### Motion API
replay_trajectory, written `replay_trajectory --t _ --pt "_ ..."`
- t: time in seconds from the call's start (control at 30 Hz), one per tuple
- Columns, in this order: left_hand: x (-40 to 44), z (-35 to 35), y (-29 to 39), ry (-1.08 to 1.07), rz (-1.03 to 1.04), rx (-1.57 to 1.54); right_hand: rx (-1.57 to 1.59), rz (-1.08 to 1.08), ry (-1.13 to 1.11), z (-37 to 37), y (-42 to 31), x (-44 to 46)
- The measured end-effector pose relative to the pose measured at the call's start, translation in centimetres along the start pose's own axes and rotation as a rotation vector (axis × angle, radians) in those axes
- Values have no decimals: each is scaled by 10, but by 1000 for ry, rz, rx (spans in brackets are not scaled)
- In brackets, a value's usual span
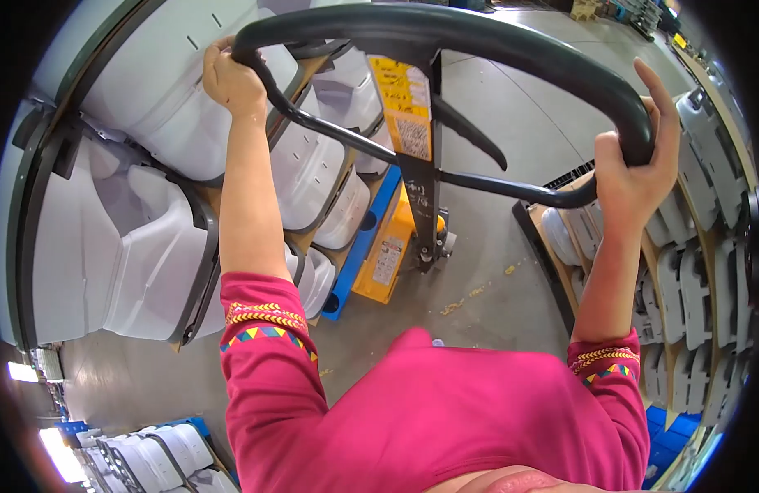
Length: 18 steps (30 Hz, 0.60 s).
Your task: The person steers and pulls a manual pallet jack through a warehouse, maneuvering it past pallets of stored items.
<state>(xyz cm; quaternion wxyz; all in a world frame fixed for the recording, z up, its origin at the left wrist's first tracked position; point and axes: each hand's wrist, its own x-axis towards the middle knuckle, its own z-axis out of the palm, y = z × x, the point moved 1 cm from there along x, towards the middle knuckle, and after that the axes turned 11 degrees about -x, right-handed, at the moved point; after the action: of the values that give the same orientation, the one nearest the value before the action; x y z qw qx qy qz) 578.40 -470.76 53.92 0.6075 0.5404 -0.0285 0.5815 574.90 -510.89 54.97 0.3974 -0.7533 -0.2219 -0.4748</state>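
Observation:
A black loop handle (pixel 478 43) of a hand pallet jack rises in front of my body. My left hand (pixel 231 82) is closed around its left corner. On the right side my right hand (pixel 638 177) is wrapped around the handle's bend, with one finger stretched upward. Inside the loop, a black release lever (pixel 475 138) sticks out from the shaft, untouched by either hand. A yellow label (pixel 404 90) with a printed code is on the shaft. Lower down is the jack's yellow body (pixel 379 267), next to a blue pallet (pixel 342 283).
Tall stacks of white moulded panels (pixel 83 238) with dark edges stand close on my left. Racked grey-white parts (pixel 696 287) line the right side. More white parts (pixel 161 452) lie at lower left. Grey concrete floor (pixel 494 255) runs between the stacks, with yellowish marks.

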Motion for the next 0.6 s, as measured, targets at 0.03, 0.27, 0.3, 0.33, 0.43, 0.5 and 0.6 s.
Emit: replay_trajectory --t 0.03,0.27,0.3,0.33,0.43,0.5,0.6 --pt "1 12 -3 -9 24 4 -1 35 10 5 12 9" --pt "22 73 -38 -45 119 25 95 43 56 50 106 65" --pt "23 81 -39 -63 108 20 59 -3 80 55 116 74" --pt "26 89 -42 -77 99 19 79 -15 82 61 130 82" --pt "33 109 -55 -37 109 34 50 29 79 74 166 99" --pt "36 121 -60 -32 114 5 34 95 83 83 183 106" --pt "32 124 -60 -61 102 15 -27 218 82 84 183 106"
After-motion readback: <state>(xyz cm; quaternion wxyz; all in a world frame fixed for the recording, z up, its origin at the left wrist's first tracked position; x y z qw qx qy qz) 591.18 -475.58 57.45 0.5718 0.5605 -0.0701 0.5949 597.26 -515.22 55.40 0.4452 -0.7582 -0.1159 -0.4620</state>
